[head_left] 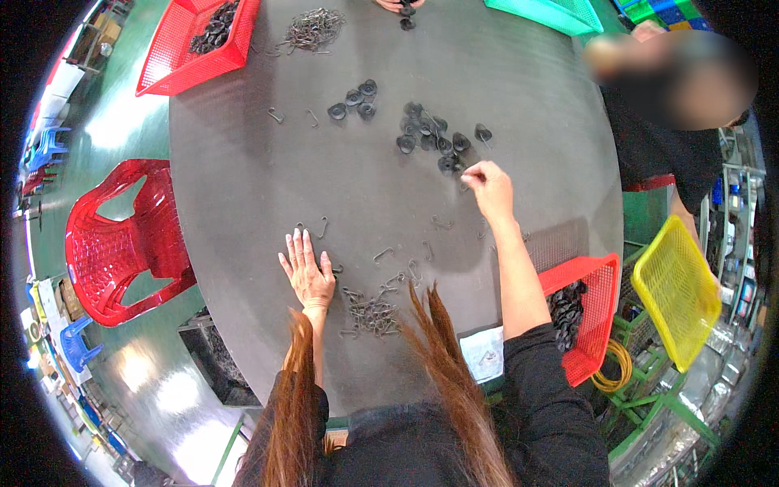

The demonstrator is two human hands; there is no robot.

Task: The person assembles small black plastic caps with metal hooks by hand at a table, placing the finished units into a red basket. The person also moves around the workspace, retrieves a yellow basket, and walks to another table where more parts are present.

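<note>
My left hand (pixel 311 276) lies flat on the grey table, fingers stretched out, beside a few loose metal hooks. My right hand (pixel 491 192) reaches further out with thumb and fingers pinched together at the near edge of a cluster of round black rubber-looking pieces (pixel 428 136). What is in that pinch is too small and blurred to name. Some pieces in the cluster have metal hooks sticking out. Between my arms sits a pile of bent metal hooks (pixel 372 313), with single hooks (pixel 383 255) scattered beyond it.
The round-edged grey table (pixel 243 187) also bears another black group (pixel 355 99) and a far hook pile (pixel 315 29). Red baskets with black pieces stand far left (pixel 235 57) and near right (pixel 600 316). Someone's hands work at the far edge; another person stands right by a yellow basket (pixel 676 292).
</note>
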